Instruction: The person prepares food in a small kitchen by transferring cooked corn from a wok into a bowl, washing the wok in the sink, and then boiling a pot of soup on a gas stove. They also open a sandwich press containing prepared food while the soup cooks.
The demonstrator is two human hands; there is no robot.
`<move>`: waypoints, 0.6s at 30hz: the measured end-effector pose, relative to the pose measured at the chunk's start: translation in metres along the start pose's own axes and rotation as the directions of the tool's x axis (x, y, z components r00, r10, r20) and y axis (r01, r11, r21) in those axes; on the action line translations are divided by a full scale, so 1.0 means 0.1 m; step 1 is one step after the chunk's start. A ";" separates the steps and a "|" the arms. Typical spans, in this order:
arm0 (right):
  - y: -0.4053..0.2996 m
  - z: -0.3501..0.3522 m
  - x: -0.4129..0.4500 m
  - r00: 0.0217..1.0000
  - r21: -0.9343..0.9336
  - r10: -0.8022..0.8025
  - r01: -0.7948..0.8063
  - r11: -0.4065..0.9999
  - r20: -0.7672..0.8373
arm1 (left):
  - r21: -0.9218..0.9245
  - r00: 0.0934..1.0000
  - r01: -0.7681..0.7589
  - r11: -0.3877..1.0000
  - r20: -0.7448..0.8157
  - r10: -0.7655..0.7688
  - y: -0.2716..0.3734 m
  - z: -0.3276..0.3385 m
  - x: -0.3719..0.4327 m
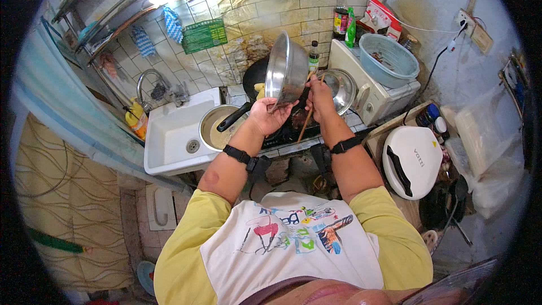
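My left hand (271, 117) grips the lower rim of a stainless steel bowl (292, 70). The bowl is tipped steeply on its side, its mouth facing left over a dark wok (253, 72). Yellow food (259, 90) shows beside the bowl's lower rim; whether it touches the wok is hidden. A black handle (233, 117) extends from the wok towards me. Wooden chopsticks (305, 125) are held in my right hand (320, 96), which is close behind the bowl; its contact with the bowl is unclear. Beneath both hands is a dark gas stove (292, 133), partly hidden.
Left of the stove, a metal pot (207, 125) with cloudy liquid sits at the white sink (169, 135). A glass lid (344, 91) leans at the right. Beyond it, a blue basket (383, 61) tops a white appliance (351, 67). A white Vatti appliance (410, 156) stands right.
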State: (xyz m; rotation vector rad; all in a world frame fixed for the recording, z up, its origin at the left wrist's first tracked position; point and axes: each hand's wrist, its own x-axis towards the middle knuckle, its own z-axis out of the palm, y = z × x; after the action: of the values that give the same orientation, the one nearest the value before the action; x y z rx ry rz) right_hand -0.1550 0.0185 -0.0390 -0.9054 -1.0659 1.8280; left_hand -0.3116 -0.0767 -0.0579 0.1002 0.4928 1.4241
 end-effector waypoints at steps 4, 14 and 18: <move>0.03 -0.14 0.02 0.999 0.097 0.047 -0.048 0.994 0.012 | -0.068 1.000 0.003 0.998 0.022 -0.001 0.02 -0.05 -0.01; 0.09 -0.56 0.07 0.976 0.427 -0.031 -0.065 0.902 0.215 | -0.098 0.999 -0.041 0.994 -0.018 0.039 -0.05 -0.06 -0.01; 0.13 -0.62 0.01 0.963 0.198 0.121 -0.171 0.965 0.242 | -0.145 1.000 0.006 0.989 -0.028 -0.010 -0.07 -0.07 0.06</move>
State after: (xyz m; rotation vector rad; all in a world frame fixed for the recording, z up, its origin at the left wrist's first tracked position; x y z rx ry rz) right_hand -0.1059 0.0354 -0.0752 -0.6708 -0.9310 2.1655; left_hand -0.3080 -0.0734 -0.0684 -0.0392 0.4110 1.4508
